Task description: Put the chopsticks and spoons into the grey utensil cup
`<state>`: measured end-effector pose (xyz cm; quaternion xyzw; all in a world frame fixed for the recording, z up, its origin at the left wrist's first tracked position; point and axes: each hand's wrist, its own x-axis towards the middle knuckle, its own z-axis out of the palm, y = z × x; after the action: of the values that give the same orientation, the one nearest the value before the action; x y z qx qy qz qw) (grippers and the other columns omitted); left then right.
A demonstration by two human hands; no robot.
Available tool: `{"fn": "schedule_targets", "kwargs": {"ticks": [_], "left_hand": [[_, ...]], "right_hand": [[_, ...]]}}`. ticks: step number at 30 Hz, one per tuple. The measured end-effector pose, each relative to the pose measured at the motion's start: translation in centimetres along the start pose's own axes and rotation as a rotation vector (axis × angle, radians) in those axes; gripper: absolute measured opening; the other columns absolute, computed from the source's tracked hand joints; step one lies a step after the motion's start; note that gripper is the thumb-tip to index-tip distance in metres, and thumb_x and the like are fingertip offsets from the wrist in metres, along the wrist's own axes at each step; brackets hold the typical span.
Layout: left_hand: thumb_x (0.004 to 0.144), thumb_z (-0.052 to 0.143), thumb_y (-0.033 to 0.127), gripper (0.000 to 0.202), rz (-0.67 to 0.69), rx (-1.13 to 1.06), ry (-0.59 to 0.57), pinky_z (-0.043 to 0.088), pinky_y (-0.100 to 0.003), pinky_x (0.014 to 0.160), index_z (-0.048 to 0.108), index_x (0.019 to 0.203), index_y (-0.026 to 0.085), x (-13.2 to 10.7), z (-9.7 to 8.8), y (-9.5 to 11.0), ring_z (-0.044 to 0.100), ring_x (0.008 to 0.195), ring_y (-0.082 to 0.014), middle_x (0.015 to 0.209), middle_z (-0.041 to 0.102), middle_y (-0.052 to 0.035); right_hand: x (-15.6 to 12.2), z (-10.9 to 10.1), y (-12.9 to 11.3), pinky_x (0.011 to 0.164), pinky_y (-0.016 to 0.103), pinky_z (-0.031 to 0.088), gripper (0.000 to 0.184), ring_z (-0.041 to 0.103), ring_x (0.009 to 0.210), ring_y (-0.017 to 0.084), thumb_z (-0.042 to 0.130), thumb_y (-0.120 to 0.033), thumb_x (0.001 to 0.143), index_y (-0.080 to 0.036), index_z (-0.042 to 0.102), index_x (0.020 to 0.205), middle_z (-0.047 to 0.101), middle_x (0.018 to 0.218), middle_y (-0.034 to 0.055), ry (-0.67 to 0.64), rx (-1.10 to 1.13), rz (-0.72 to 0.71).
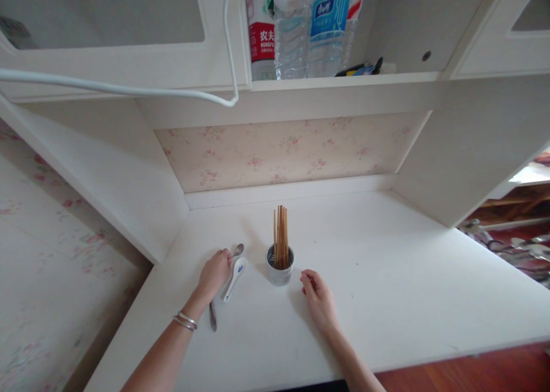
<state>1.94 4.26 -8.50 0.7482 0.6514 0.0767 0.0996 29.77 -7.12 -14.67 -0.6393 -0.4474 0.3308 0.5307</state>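
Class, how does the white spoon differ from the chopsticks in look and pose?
The white spoon is white with a blue mark; the chopsticks are brown. The spoon lies on the tabletop; the chopsticks stand in the cup. The spoon is single, the chopsticks a bundle. Both are long, slender utensils.

Plastic bottles [296, 42] on cabinet shelf [408, 78]

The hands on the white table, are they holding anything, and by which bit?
The left hand seems to pinch the metal spoon by its handle, near the scoop end. Nothing shows held in the right hand.
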Motion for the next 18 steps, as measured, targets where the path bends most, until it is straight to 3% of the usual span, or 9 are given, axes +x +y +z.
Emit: {"fn": "schedule_targets", "kwargs": {"ticks": [7, 12, 14, 18], "left_hand": [[0.090, 0.046, 0.023, 0.015, 0.102, -0.225, 0.214, 0.043, -0.028, 0.076, 0.061, 0.089, 0.021, 2.3, -2.3, 1.9, 0.064, 0.085, -0.0200, 0.092, 0.069, -0.0063], [0.091, 0.046, 0.037, 0.022, 0.125, -0.415, 0.367, 0.047, -0.028, 0.077, 0.060, 0.096, 0.021, 3.0, -5.2, 3.8, 0.066, 0.084, -0.0194, 0.093, 0.070, -0.0056], [0.089, 0.048, 0.044, 0.027, 0.109, -0.562, 0.410, 0.048, -0.028, 0.073, 0.059, 0.096, 0.020, 2.7, -6.9, 5.1, 0.067, 0.079, -0.0186, 0.087, 0.070, -0.0044], [0.079, 0.064, 0.050, 0.034, 0.100, -1.058, 0.420, 0.049, -0.027, 0.068, 0.061, 0.091, 0.018, 1.5, -10.0, 8.2, 0.065, 0.068, -0.0157, 0.077, 0.068, -0.0016]], "right_hand": [[0.2, 0.3, 0.7, 0.066, 0.029, 0.048, 0.035, 0.061, 0.067, 0.018, 0.048, -0.050, 0.089, -0.020, 0.063, 0.098, 0.068, 0.082, 0.0040, -0.006, -0.012, 0.007], [0.1, 0.3, 0.5, 0.067, 0.029, 0.048, 0.034, 0.061, 0.068, 0.018, 0.048, -0.050, 0.089, -0.020, 0.063, 0.097, 0.068, 0.082, 0.0036, 0.003, -0.017, 0.007], [0.1, 0.2, 0.3, 0.067, 0.029, 0.048, 0.033, 0.062, 0.067, 0.018, 0.048, -0.049, 0.089, -0.021, 0.063, 0.097, 0.068, 0.081, 0.0034, 0.007, -0.022, 0.007], [0.0, 0.1, 0.0, 0.065, 0.028, 0.047, 0.033, 0.061, 0.067, 0.017, 0.048, -0.049, 0.089, -0.021, 0.063, 0.096, 0.068, 0.079, 0.0030, 0.005, -0.029, 0.008]]}}
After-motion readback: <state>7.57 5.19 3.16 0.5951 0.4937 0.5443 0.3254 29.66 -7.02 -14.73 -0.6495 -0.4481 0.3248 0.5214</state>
